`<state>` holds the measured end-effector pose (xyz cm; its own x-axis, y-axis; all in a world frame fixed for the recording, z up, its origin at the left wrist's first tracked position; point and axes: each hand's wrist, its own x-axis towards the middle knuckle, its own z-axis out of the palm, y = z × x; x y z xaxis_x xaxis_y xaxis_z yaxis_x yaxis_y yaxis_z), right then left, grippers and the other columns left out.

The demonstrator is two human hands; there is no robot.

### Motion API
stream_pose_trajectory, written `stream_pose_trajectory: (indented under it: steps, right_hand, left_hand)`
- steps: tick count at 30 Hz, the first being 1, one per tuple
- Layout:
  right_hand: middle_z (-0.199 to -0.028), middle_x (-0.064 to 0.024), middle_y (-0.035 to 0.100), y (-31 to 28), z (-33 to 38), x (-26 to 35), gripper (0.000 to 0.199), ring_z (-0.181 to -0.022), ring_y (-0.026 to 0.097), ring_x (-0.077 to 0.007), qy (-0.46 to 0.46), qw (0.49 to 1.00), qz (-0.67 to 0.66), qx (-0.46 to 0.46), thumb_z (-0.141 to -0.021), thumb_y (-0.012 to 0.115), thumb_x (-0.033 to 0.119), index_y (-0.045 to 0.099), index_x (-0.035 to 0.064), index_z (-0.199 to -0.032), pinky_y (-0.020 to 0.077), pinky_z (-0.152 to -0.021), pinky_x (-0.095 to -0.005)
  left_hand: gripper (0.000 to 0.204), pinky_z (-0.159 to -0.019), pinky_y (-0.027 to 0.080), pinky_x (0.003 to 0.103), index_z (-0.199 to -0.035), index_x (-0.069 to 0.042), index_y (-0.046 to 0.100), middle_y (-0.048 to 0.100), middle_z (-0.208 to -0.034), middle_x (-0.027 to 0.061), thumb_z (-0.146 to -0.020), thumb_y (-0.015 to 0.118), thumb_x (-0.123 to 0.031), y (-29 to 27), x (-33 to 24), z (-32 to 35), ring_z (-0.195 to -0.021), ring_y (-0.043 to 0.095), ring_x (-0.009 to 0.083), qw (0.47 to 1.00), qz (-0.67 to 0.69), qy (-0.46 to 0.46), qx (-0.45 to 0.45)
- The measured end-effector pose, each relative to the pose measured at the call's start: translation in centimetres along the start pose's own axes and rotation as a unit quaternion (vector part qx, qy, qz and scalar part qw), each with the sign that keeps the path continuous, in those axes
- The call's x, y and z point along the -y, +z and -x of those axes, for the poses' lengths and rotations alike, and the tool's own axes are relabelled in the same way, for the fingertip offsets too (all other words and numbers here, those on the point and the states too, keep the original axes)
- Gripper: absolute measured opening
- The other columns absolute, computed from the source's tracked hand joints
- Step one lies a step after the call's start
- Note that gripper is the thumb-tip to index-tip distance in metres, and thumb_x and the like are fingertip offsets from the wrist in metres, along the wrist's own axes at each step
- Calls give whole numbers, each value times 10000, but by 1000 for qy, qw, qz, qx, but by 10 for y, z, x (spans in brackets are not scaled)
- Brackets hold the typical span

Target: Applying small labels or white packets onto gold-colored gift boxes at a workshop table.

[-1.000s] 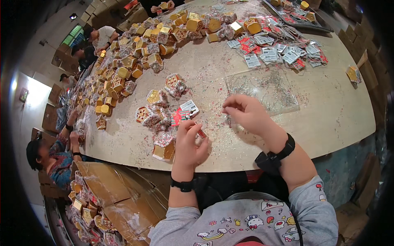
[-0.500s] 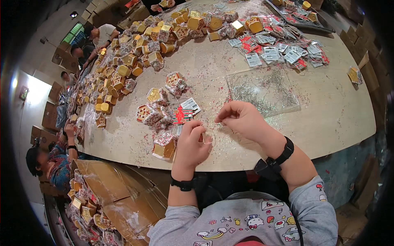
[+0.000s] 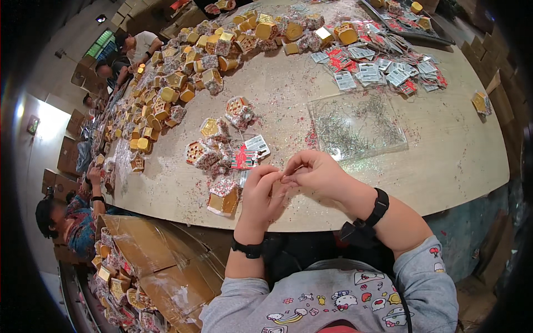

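Note:
My left hand point(image 3: 260, 198) and my right hand point(image 3: 319, 176) meet fingertip to fingertip near the front of the table. Both are pinched closed; whatever lies between the fingers is too small to make out. Just beyond my left hand lie a red-and-white striped card tag point(image 3: 244, 158) and a pale printed tag point(image 3: 257, 145). Left of that hand, a small house ornament with gold walls and a white, sprinkled roof point(image 3: 223, 197) sits close to the table edge. More such ornaments point(image 3: 202, 154) cluster behind it. Right of my hands is a clear shallow tray point(image 3: 361, 125) holding many thin metal pieces.
A long heap of gold house ornaments point(image 3: 183, 77) covers the table's left and far side. Piled tags point(image 3: 383, 69) lie at the far right, below a dark tray point(image 3: 408, 25). An open cardboard box point(image 3: 161, 261) stands at lower left. Several people work along the left side.
My right hand has come left and nearer, so its fingertips now meet those of my left hand. A thin pale loop seen by my left fingers is no longer distinct.

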<state>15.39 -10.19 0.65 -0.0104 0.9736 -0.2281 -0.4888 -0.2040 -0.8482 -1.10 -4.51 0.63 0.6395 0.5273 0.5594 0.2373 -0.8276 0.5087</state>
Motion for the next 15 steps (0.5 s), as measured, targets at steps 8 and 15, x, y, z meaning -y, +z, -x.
stream_pose_trajectory:
  steps: [8,15]
  right_hand:
    - [-838,-79,625,-7,-5,-10,102,-767,596,-125,-8,996,85,9,-812,557,-53,606,-16,-894,485,-656,-247]
    - [-817,-115,625,-2,4,0,139,-768,597,-170,-92,970,223,32,-804,580,0,635,-21,-931,487,-684,-291]
  left_hand:
    - [154,-711,474,344,-871,-5,611,556,-941,126,-743,693,-24,1,0,4,-831,567,273,999,29,-23,-3]
    - [126,-689,466,339,-856,-3,605,558,-913,125,-747,667,-9,1,2,5,-813,561,266,999,44,-10,10]
